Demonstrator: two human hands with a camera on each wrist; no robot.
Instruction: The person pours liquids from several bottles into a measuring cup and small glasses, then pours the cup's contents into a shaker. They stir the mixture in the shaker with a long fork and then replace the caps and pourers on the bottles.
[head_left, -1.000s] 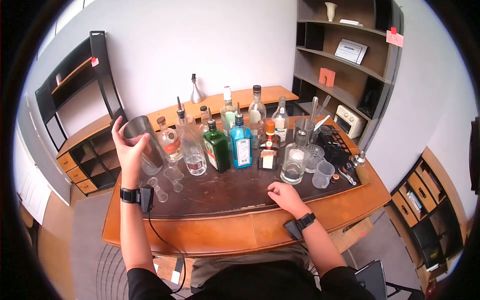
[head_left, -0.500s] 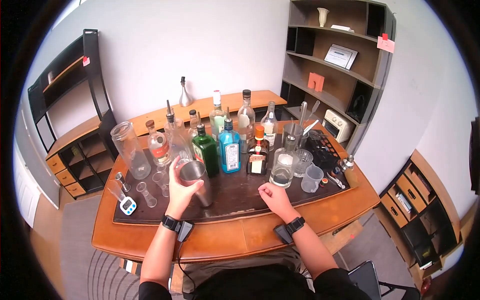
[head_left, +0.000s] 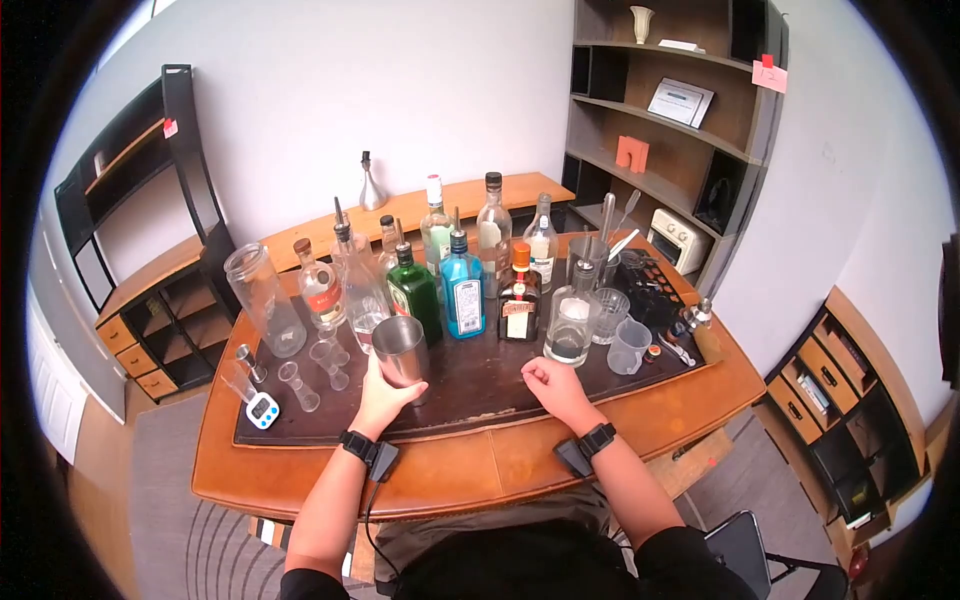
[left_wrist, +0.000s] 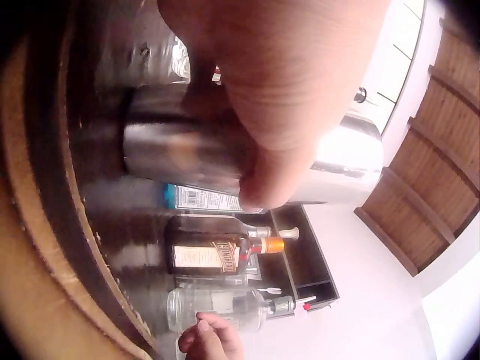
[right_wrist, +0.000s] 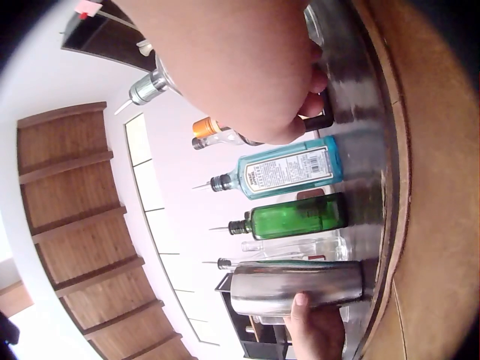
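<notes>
My left hand (head_left: 388, 400) grips a metal shaker tin (head_left: 402, 343) low on its side, thumb toward me. The tin stands upright, mouth up, at the front of the dark mat; its base is at the mat in the right wrist view. Behind it are a green bottle (head_left: 413, 290) and a blue bottle (head_left: 464, 300). My right hand (head_left: 562, 392) hovers low by the front of the mat with loosely curled fingers and holds nothing. Just beyond it stands a clear bottle (head_left: 570, 330) with a pourer, beside a dark brown bottle (head_left: 518, 312) with an orange cap.
Left on the mat (head_left: 470, 398) are a tall mixing glass (head_left: 270, 310), several clear double-ended jiggers (head_left: 299, 388), a small metal jigger (head_left: 251, 364) and a white timer (head_left: 262, 410). At right sit a plastic measuring cup (head_left: 628, 347), a tumbler (head_left: 610, 318) and a black organizer (head_left: 650, 290).
My left hand has brought the tin from the far left over to the front middle of the mat and lowered it. My right hand has stayed by the clear bottle.
</notes>
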